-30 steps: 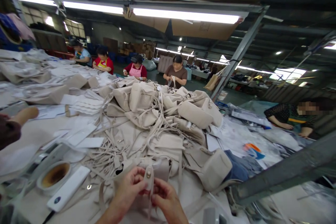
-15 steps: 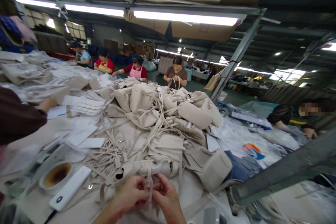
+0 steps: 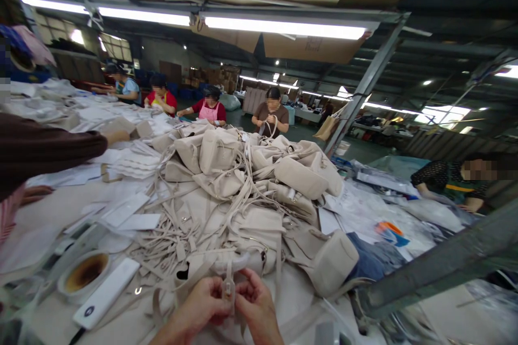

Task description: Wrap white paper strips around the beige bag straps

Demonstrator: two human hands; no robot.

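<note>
Both hands pinch a beige strap tab at the near edge of the table.

The left hand (image 3: 201,307) and the right hand (image 3: 256,304) meet at the bottom of the view, fingers closed on a small strap tab (image 3: 229,287) with a metal stud — it stands upright between the two thumbs, just in front of a beige bag (image 3: 218,264) lying on its side. Behind that rises a heap of beige bags (image 3: 246,172) tangled with loose straps (image 3: 178,232). To the left sit a white power bank (image 3: 106,292) and a stained round cup (image 3: 84,274). A dark sleeve (image 3: 44,145) of a co-worker reaches in from the left — other people work along the far side of the table (image 3: 60,210).
</note>
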